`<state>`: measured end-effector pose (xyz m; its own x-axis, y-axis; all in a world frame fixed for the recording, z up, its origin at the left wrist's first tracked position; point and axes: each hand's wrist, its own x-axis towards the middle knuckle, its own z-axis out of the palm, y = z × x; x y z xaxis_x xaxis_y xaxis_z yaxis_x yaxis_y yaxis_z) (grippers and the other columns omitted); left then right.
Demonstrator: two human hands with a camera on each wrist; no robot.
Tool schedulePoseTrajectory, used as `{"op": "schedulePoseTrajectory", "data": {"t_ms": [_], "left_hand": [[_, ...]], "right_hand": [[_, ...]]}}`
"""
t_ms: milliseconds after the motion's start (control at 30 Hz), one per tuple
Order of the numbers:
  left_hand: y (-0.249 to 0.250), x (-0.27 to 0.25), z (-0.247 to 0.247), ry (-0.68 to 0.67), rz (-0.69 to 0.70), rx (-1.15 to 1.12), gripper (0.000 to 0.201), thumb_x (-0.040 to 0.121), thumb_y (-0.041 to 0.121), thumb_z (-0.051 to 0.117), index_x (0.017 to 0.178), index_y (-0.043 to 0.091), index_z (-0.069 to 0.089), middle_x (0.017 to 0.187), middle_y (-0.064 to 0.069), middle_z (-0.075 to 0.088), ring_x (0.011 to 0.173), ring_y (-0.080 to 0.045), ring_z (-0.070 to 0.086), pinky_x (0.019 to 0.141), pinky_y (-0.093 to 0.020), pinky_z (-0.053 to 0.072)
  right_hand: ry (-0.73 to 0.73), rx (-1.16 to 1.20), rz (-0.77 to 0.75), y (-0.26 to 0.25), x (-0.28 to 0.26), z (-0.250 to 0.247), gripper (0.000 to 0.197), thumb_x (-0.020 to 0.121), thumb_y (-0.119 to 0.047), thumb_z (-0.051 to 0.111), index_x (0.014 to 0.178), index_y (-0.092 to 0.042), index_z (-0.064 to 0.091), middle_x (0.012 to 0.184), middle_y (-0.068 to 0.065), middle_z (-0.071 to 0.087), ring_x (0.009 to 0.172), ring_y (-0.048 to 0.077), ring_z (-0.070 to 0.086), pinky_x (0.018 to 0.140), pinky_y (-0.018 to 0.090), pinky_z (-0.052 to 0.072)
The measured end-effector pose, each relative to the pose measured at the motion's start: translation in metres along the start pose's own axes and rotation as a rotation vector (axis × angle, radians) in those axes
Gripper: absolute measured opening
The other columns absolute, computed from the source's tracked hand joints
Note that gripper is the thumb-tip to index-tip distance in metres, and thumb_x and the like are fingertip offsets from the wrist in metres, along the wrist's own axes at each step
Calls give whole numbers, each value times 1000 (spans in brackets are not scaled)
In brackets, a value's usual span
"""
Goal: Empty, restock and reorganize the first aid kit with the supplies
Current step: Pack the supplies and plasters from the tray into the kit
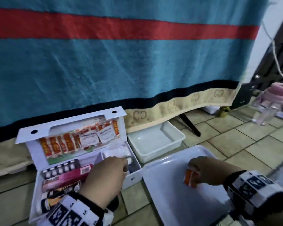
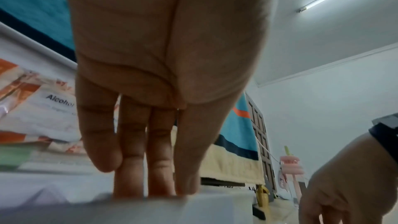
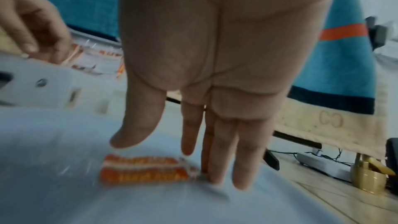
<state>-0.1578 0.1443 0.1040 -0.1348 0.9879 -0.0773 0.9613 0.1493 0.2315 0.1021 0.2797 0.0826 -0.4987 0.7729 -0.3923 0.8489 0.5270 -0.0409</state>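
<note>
On the white tray's (image 1: 178, 201) near-left part, the right hand (image 1: 207, 172) (fingers straight, spread) should lay the orange sachets (image 3: 146, 169) flat while the left hand (image 1: 104, 178), fingers straight, reaches into the first aid kit (image 1: 38, 190).

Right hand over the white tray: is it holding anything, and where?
Nothing is held: the right hand is open, fingertips beside the orange packets lying on the tray.

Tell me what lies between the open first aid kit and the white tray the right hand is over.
In the head view, only a narrow strip of tiled floor separates the first aid kit from the white tray; nothing lies on it. The clear plastic bin sits farther back.
</note>
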Motion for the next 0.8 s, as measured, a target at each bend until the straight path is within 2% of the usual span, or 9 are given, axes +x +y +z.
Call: {"op": "schedulePoseTrajectory", "data": {"t_ms": [133,233,300,433,567,600,667,733,800], "left_hand": [[6,2,4,-44,-43,41,22,86,9,47,92,26,60,95,2,63,93,-18,61,83,-29,49],[10,3,3,-53,-59,57,26,84,6,45,94,23,62,99,1,64,95,-17,60,86,-31,49],[10,3,3,-57,-74,45,26,84,5,45,89,24,61,99,2,65,95,-17,60,87,-31,50],[10,2,3,-60,-92,28,26,85,5,45,85,27,59,97,2,66,94,-17,61,88,-33,50],[9,1,5,-56,-100,10,25,85,5,46,85,27,59,98,2,65,94,-16,61,84,-30,50],[6,1,4,-38,-106,-37,22,85,8,49,84,28,58,97,3,65,93,-15,61,82,-29,50],[-2,1,0,60,-123,-127,12,84,18,61,91,28,59,97,4,61,92,-14,58,80,-28,49],[-13,2,-6,181,-164,-169,31,81,27,68,110,26,55,107,4,55,100,-15,53,87,-30,46],[-26,3,-15,310,-194,-159,51,81,30,69,126,23,47,123,2,47,116,-18,45,100,-32,41]], "right_hand": [[101,-59,19,-7,3,13,33,85,-39,56,112,-20,60,113,0,65,103,17,59,87,25,42],[133,-91,38,-15,6,11,20,84,-29,58,101,-19,64,96,-3,68,80,10,61,74,22,47],[92,-43,93,-19,8,7,23,80,-31,65,98,-17,67,85,-4,66,71,10,56,70,21,48],[82,-126,148,-22,15,10,16,86,-23,60,94,-14,70,56,-9,42,63,11,47,69,23,37],[157,-58,142,-23,13,10,18,87,-11,53,72,-12,62,55,-11,36,55,4,41,66,21,38],[131,-15,151,-25,12,6,22,89,-9,49,68,-14,56,57,-11,36,60,6,45,68,21,39],[81,26,107,-32,10,-10,19,91,-8,45,79,-16,57,64,-8,42,78,13,54,71,21,41],[148,156,-39,-44,11,-30,12,91,-10,49,84,-15,58,74,-4,52,81,16,56,64,19,41],[224,371,-209,-65,13,-47,9,87,-15,61,85,-8,65,72,-5,58,71,13,55,61,20,42]]}}
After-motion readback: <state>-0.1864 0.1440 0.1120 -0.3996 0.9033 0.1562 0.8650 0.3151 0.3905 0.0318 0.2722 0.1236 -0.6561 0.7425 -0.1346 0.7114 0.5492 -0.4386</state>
